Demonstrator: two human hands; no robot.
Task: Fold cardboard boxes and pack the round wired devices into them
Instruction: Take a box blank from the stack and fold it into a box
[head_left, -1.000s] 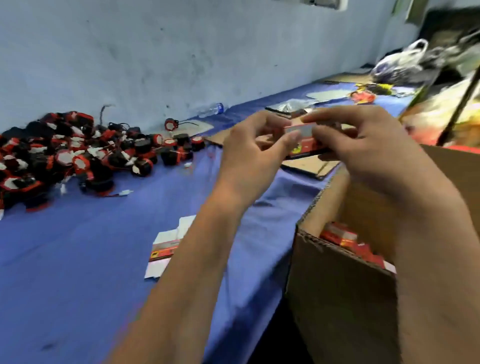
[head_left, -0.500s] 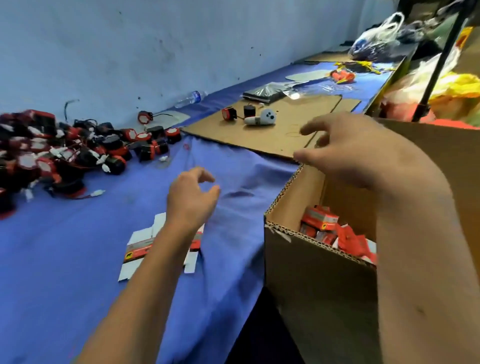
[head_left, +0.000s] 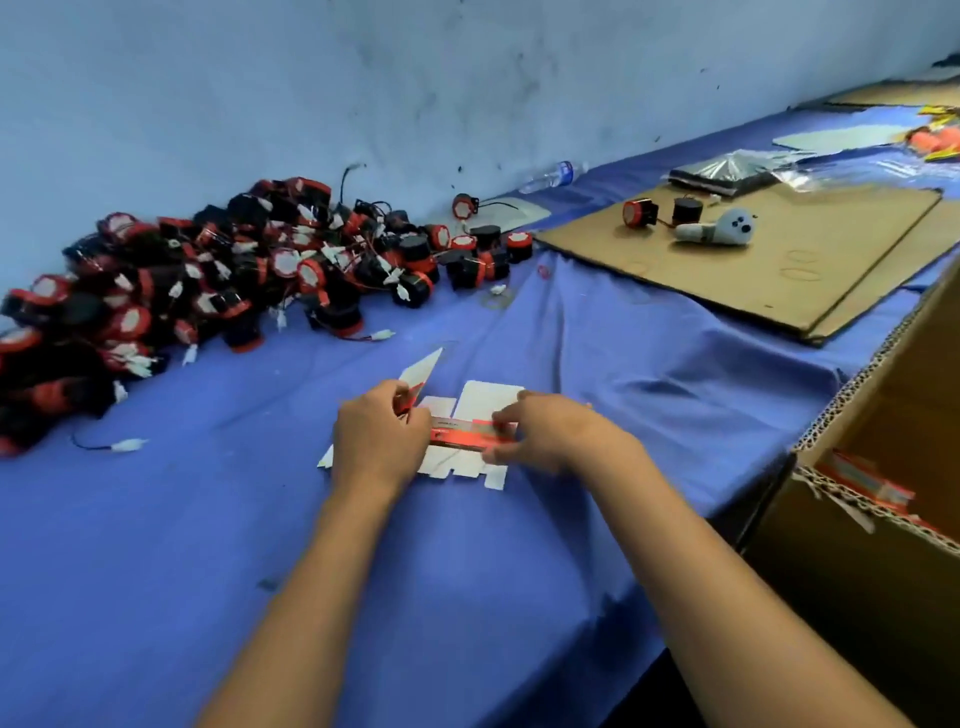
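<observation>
Our left hand (head_left: 382, 441) and right hand (head_left: 540, 434) pinch the flat box blank (head_left: 467, 439) between them; we should crease along its printed folds evenly.

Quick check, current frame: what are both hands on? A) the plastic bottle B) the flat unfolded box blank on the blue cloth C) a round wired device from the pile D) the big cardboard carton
B: the left hand and right hand both grip the flat box blank lying on the blue cloth, away from the pile of devices and the carton.
</observation>
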